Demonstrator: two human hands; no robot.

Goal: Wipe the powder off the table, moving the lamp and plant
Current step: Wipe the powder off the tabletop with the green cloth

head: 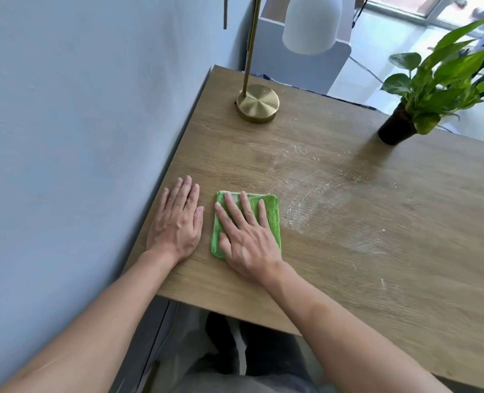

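A folded green cloth lies near the left end of the wooden table. My right hand presses flat on the cloth, fingers spread. My left hand rests flat and empty on the bare wood just left of it. White powder streaks the wood to the right of the cloth and further out. A lamp with a round brass base and white shade stands at the far left corner. A potted plant in a black pot stands at the far edge, right of the lamp.
A pale blue wall runs along the table's left edge. The near table edge is above my legs. Beyond the far edge are a grey panel and a bright floor with cables.
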